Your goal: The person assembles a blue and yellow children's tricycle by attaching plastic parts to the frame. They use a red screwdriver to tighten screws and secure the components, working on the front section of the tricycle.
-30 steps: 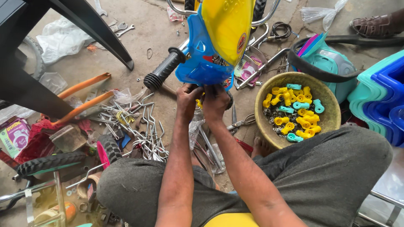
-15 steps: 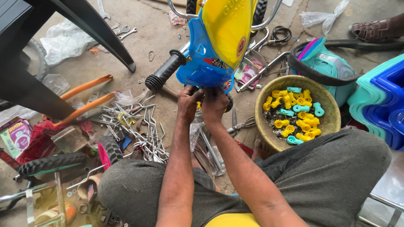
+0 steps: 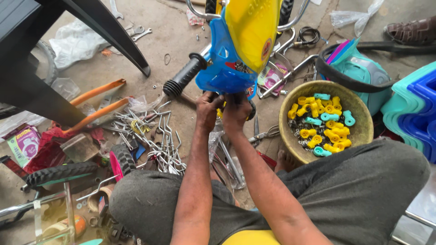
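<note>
Under the blue fairing [image 3: 222, 68] of the toy cycle, both hands met, side by side and touching. Left hand [image 3: 208, 110]: fingers curled closed onto the lower edge of the blue plastic, by the handlebar stem. Right hand [image 3: 236, 113]: fingers also curled shut, gripping a dark part at the same spot; exactly what that part was couldn't be told, the knuckles hid it. Forearms ran up from the bottom of the view, elbows over the knees in grey trousers [image 3: 363, 195].

Fairing sat tilted, with a yellow panel [image 3: 252, 31] above it and a black ribbed handlebar grip [image 3: 184, 75] sticking out to the left, clear of both hands. Chrome tubing [image 3: 290, 43] showed behind the yellow panel.

Right of the hands, on the concrete floor [image 3: 172, 31]: a round olive bowl [image 3: 359, 131] holding yellow and teal plastic clamps mixed with small dark hardware. Near the bowl, just beside the right wrist, lay pliers [image 3: 265, 134]. Beyond it were a teal plastic part with a black strap [image 3: 363, 72] and stacked blue and teal plastic shells [image 3: 415, 109].

Left of the hands: a pile of bent chrome rods [image 3: 154, 136], two orange curved bars [image 3: 97, 102], and a small knobby tyre [image 3: 56, 172]. A black chair leg [image 3: 109, 31] crossed the upper left. A sandalled foot [image 3: 411, 29] of another person was at the upper right, well apart.
</note>
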